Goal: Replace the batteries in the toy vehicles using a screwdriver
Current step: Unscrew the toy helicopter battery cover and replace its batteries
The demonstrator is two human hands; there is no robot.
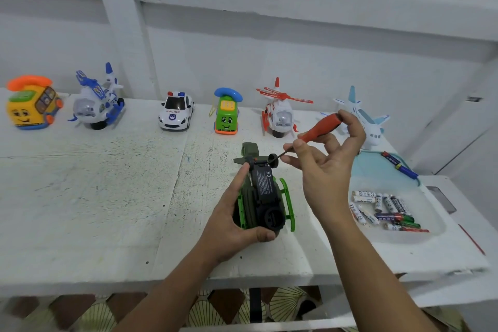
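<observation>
1. Step in hand, by my read: working the screw on the battery cover [265, 183] of the green toy helicopter [265, 197]. It's belly-up, over the table [107, 197] toward the near edge and a bit right of middle.
2. The left hand [229, 218] is wrapped round the body from its left side, thumb across the near end and index finger lying along the cover. Good brace. Grip firmly so the toy can't twist with the driver.
3. The right hand [326, 164] pinches the red-handled screwdriver [320, 127], with fingertips round the handle and one finger capping the butt. The shaft slants down and left, and its tip is at the far end of the cover, by the rear wheel. I can't tell whether it's actually seated in the screw head.
4. Tip: line the shaft up straighter with the screw before turning. At that slant it could cam out and chew the head. Press down, then roll the handle with your fingertips.
5. Tiny screws vanish, so have a place ready for it.
6. The loose batteries [382, 210] lie in a shallow tray [431, 234] near the table's right edge, just right of the right forearm, so they're an easy reach once the cover's off.
7. A blue screwdriver [401, 167] lies beyond the tray.
</observation>
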